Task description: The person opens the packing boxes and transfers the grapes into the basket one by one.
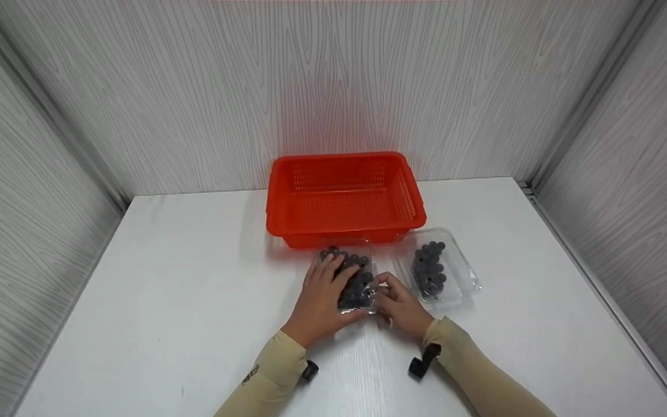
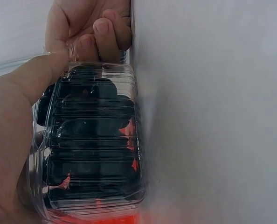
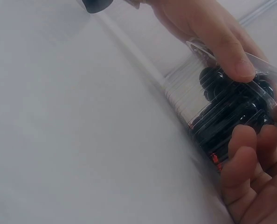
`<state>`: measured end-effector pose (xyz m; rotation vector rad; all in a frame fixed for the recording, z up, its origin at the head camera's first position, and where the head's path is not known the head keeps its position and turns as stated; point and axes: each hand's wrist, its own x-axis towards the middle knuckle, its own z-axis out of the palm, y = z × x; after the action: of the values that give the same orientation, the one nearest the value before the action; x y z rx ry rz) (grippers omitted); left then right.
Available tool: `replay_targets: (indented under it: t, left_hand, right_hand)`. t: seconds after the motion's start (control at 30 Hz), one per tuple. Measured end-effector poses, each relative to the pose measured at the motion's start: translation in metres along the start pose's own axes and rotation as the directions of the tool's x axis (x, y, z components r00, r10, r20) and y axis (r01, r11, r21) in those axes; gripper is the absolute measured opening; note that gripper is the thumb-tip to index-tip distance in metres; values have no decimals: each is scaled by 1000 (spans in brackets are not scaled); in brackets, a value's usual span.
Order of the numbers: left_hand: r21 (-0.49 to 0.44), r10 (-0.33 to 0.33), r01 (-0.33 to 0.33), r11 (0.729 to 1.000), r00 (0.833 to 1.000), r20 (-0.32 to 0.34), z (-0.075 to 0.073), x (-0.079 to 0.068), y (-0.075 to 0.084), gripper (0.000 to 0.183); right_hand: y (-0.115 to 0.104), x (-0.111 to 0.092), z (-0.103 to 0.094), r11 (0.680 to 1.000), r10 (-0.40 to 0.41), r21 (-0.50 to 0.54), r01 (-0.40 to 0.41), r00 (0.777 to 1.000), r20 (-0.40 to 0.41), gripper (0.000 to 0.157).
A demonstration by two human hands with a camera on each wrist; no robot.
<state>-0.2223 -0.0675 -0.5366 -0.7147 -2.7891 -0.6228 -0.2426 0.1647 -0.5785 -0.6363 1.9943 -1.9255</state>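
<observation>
A clear plastic box (image 1: 362,276) of dark grapes stands just in front of the red basket. My left hand (image 1: 321,298) rests over it, fingers spread across the top and thumb along the near edge. At the box's right edge, my right hand (image 1: 398,307) pinches the clear rim between curled fingers and thumb. The left wrist view shows the box's ribbed side (image 2: 94,135) with the grapes packed behind it. In the right wrist view, the left thumb (image 3: 243,70) presses on the top edge near the right fingers.
The red plastic basket (image 1: 345,239) stands near the back wall, with nothing seen inside. Right of my hands lies a second clear box (image 1: 458,272) with a cluster of dark grapes (image 1: 429,269). White wood-grain panels (image 1: 194,87) enclose the white table (image 1: 165,289).
</observation>
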Motion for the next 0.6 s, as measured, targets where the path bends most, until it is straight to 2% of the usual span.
replay_targets:
  t: [0.33, 0.6]
  left_hand:
    - [-22, -12, 12, 1000, 1000, 2, 0, -1, 1, 90]
    - [-16, -9, 9, 1000, 1000, -1, 1, -1, 1, 90]
  right_hand:
    - [-1, 0, 0, 1000, -10, 18, 10, 1000, 20, 19]
    - [0, -1, 0, 999, -11, 39, 10, 1000, 19, 13]
